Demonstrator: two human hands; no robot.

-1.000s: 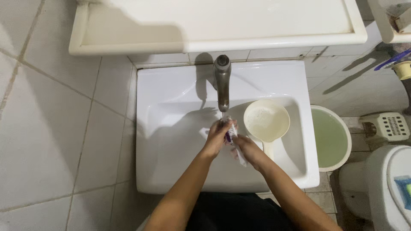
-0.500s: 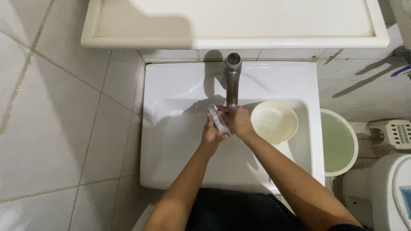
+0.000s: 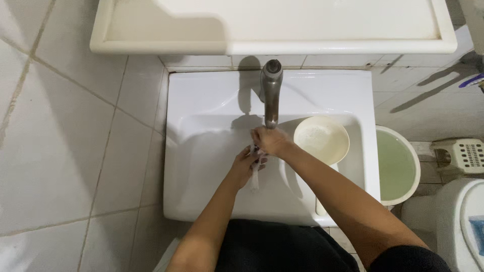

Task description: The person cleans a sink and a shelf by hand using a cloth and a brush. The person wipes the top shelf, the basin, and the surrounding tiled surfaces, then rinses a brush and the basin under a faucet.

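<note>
Both my hands meet over the white sink (image 3: 201, 166), just below the spout of the metal tap (image 3: 271, 93). My left hand (image 3: 245, 165) is closed around a small white scrubbing brush (image 3: 254, 180), whose white handle end sticks out below the fingers. My right hand (image 3: 271, 141) lies curled over the brush's upper end, right under the spout. The brush's bristles are hidden by my hands.
A cream dipper (image 3: 321, 139) with foamy water rests in the sink's right side. A bucket of greenish water (image 3: 397, 166) stands right of the sink, beside a toilet (image 3: 461, 226) and a perforated plastic stool (image 3: 466, 153). A white shelf (image 3: 272, 30) overhangs the tap.
The brush was turned from bristles-up beside the tap to handle-down. My right hand moved from its handle up to the tap and now covers its top.
</note>
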